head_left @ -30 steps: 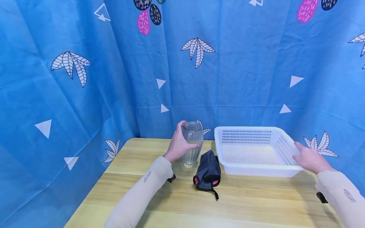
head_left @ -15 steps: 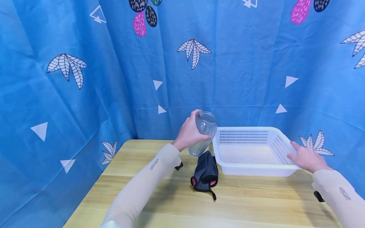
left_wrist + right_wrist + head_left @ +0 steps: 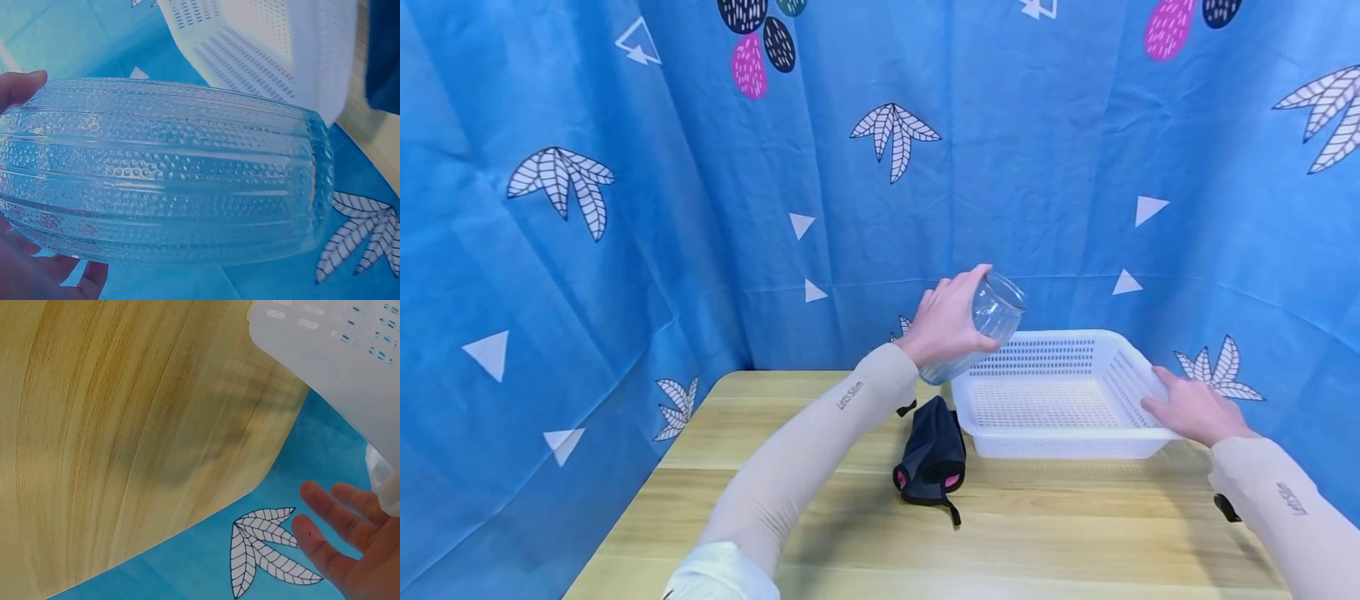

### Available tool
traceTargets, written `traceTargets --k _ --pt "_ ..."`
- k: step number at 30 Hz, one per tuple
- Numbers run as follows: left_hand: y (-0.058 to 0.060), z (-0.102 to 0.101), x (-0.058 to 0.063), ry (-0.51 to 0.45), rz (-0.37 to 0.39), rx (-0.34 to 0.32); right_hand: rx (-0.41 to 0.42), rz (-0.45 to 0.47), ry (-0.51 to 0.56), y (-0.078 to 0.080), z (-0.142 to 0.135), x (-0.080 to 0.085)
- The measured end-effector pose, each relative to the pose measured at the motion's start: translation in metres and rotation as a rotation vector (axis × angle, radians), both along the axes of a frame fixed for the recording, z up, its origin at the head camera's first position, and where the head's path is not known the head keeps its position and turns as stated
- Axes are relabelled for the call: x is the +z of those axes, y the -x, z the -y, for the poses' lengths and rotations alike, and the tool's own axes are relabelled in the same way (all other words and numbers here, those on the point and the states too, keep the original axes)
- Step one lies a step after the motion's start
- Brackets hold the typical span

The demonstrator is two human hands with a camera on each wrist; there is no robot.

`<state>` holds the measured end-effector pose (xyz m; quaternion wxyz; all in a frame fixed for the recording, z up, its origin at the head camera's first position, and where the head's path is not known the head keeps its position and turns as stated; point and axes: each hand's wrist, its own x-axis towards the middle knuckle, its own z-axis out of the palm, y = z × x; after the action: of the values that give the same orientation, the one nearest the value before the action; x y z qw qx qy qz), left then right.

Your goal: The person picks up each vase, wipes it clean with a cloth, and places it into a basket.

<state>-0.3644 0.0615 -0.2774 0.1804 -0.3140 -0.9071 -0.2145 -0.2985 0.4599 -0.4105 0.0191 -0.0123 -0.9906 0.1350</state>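
Note:
My left hand (image 3: 947,318) grips a clear glass vase (image 3: 996,310) near its mouth, thumb on one side and fingers on the other. The vase is tilted, mouth up to the right, and raised over the left edge of a white plastic basket (image 3: 1067,443). In the left wrist view, the vase (image 3: 162,175) shows vertical ribs and rows of raised dots. My right hand (image 3: 1198,408) holds the basket's right rim. In the right wrist view, several loosely extended fingers (image 3: 325,550) show beside the basket (image 3: 325,350); the thumb is hidden there.
A dark folded cloth item (image 3: 931,450) with black trim, pink lining and a small loop lies left of the basket. All stands on a wooden table (image 3: 1037,533). A blue patterned curtain (image 3: 1037,167) hangs behind and at the sides.
My left hand has lifted the vase off the table, carried it right toward the basket and tilted it. My right hand stays at the basket's rim. The view has shifted slightly.

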Motion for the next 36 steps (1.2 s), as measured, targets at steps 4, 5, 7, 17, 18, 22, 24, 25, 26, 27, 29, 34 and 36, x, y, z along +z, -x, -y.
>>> traceTargets --k 4,5,7,17,18,22,24,25,26,27,29,34,36 --pt "0.003 -0.023 0.003 0.070 0.014 0.001 -0.005 -0.001 -0.005 -0.002 -0.001 0.002" --pt "0.004 -0.029 0.003 0.089 0.014 0.005 -0.005 0.000 -0.005 -0.002 -0.001 0.002" --pt "0.007 -0.039 0.002 0.125 0.009 0.004 -0.003 -0.002 -0.003 -0.004 -0.001 0.003" --pt "0.016 -0.089 -0.006 0.272 0.039 -0.038 -0.017 -0.016 -0.016 -0.008 0.002 0.008" --pt "0.017 -0.093 -0.007 0.286 0.044 -0.041 -0.018 -0.019 -0.014 -0.008 0.003 0.009" --pt "0.021 -0.108 -0.017 0.333 0.080 -0.041 -0.024 -0.026 -0.013 -0.006 0.005 0.009" --pt "0.024 -0.115 -0.023 0.364 0.095 -0.035 -0.027 -0.029 -0.019 -0.006 0.006 0.009" --pt "0.025 -0.118 -0.027 0.383 0.100 -0.032 -0.029 -0.028 -0.020 -0.005 0.007 0.009" --pt "0.027 -0.121 -0.031 0.405 0.100 -0.028 -0.030 -0.030 -0.022 -0.005 0.007 0.009" --pt "0.029 -0.124 -0.035 0.430 0.105 -0.022 -0.032 -0.032 -0.024 -0.005 0.008 0.008" --pt "0.033 -0.130 -0.042 0.471 0.108 -0.020 -0.035 -0.035 -0.023 -0.005 0.010 0.009" --pt "0.036 -0.142 -0.057 0.527 0.132 -0.014 -0.045 -0.037 -0.014 -0.006 0.012 0.009" --pt "0.038 -0.147 -0.062 0.541 0.142 -0.011 -0.048 -0.038 -0.014 -0.008 0.012 0.009"
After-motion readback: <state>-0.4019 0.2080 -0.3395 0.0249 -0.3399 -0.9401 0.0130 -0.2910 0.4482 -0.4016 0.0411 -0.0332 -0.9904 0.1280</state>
